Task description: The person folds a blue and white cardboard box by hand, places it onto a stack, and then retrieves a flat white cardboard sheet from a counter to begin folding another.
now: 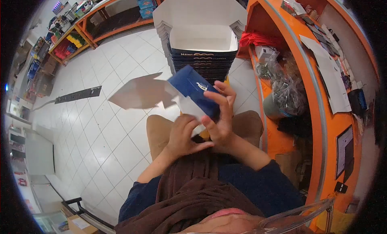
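A dark blue box (192,85) with a white inside is held up above the lap, tilted, its wide pale flap (139,91) spread out to the left. My right hand (221,113) grips the box's right end, fingers on the blue face and thumb at the near edge. At the near white side is my left hand (186,134), fingers bent against the card and partly blurred. Just beyond the box stands a tall stack of nested open boxes (203,56), dark outside and white inside, with raised lids.
Orange shelving (322,133) runs along the right, with plastic-wrapped items (286,87) and a red bag (262,39) inside. White floor tiles (96,125) lie to the left, with a dark strip (78,95). An orange workbench (107,6) stands at the back left.
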The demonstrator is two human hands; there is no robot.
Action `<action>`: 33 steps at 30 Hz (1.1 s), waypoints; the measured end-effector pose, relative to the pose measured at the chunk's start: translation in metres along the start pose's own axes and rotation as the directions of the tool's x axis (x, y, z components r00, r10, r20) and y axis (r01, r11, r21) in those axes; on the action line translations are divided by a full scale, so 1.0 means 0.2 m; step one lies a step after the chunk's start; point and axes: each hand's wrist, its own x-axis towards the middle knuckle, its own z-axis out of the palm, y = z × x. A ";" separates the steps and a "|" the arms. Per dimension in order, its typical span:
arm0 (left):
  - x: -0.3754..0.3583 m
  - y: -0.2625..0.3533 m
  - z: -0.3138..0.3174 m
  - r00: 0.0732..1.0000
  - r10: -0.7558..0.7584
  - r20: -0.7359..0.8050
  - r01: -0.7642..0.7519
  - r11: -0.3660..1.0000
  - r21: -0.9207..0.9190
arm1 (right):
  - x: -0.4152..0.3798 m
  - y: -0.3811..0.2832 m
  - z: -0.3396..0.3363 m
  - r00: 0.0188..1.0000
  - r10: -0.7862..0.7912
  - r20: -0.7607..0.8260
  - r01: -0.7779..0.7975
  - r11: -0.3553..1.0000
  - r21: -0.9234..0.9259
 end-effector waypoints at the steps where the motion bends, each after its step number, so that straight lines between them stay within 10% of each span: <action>1: 0.02 0.01 -0.01 0.953 -0.111 0.283 0.112 0.994 0.011 | 0.02 0.01 0.00 0.994 0.040 0.103 -0.057 0.985 0.165; 3: -0.07 -0.10 -0.03 0.973 -0.193 0.124 0.180 0.977 0.113 | 0.07 0.03 -0.02 0.946 0.063 0.317 -0.209 0.866 0.453; 4: -0.08 -0.14 -0.05 0.974 -0.224 0.042 0.215 0.964 0.159 | 0.08 0.05 -0.04 0.891 0.062 0.450 -0.176 0.961 0.216; 6: -0.08 -0.16 -0.08 0.675 -0.714 -0.185 0.379 0.551 -0.743 | 0.06 0.12 -0.11 0.728 0.171 0.664 0.010 0.966 -0.260; 10: -0.11 -0.29 -0.19 0.685 -0.728 0.031 0.115 0.065 -0.991 | -0.04 0.13 -0.03 0.653 0.364 0.664 -0.487 0.874 0.000; 13: -0.19 -0.27 -0.11 0.746 -0.656 0.113 0.028 -0.140 -0.990 | -0.14 0.17 0.06 0.767 0.289 0.573 -0.300 0.951 -0.078; 16: -0.28 -0.19 -0.03 0.766 -0.623 0.157 0.506 0.434 -0.746 | -0.16 0.12 0.09 0.792 0.227 0.567 -0.187 0.974 -0.129; 19: -0.18 -0.08 -0.01 0.648 -0.728 0.224 0.762 0.617 -0.197 | -0.14 0.10 0.10 0.801 0.129 0.585 -0.116 0.991 -0.061; 23: -0.14 -0.06 0.01 0.580 -0.814 -0.019 0.520 0.388 -0.761 | -0.12 0.10 0.07 0.811 0.333 0.482 -0.430 0.897 0.105; 27: -0.18 -0.16 0.04 0.710 -0.639 -0.297 0.386 0.705 -0.595 | -0.11 0.21 0.00 0.887 0.408 0.217 -0.443 0.883 0.151; 29: -0.26 -0.22 0.05 0.866 -0.437 -0.245 0.425 0.900 -0.102 | -0.13 0.19 0.02 0.872 0.450 0.192 -0.488 0.832 0.266; 33: -0.10 -0.07 0.00 0.822 -0.547 -0.159 0.550 0.835 -0.030 | -0.13 0.10 0.06 0.946 0.214 0.244 -0.237 0.969 0.069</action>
